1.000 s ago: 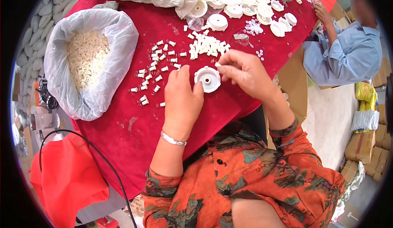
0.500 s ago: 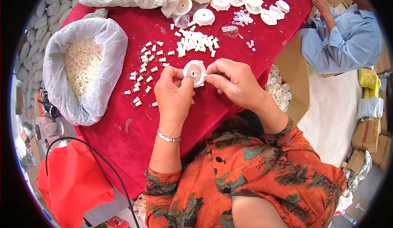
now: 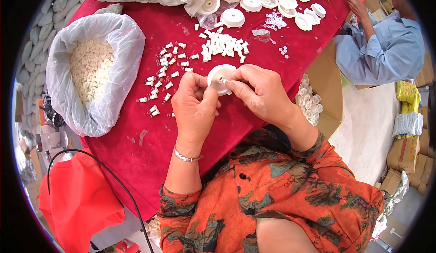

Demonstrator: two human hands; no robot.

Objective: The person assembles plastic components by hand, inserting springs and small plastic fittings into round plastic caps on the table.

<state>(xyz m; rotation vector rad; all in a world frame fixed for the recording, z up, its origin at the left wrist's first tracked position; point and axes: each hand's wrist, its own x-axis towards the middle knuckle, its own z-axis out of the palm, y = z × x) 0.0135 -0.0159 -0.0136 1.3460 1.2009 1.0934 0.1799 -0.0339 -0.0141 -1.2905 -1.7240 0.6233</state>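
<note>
Between the thumb and fingers of my left hand (image 3: 194,105) is a round white plastic cap (image 3: 215,74), its hollow side facing up. My right hand (image 3: 263,92) pinches a small plug-like piece (image 3: 222,79) at the middle of that cap; its lower end is hidden, so I cannot tell whether it sits in the centre hole. Left of my hands lie several small white plugs with springs (image 3: 169,62) on the red cloth. Just beyond is a heap of plain white plugs (image 3: 223,45).
A plastic-lined sack of small cream parts (image 3: 91,69) stands at the left. White round caps (image 3: 252,3) and little clear rings (image 3: 275,21) lie at the far side. A cardboard box (image 3: 328,87) with clear cups stands right, near a co-worker in a blue shirt (image 3: 383,49).
My right fingertips have moved from the cap's right rim to its centre, bringing the small piece there. The cap has tilted slightly in my left hand.
</note>
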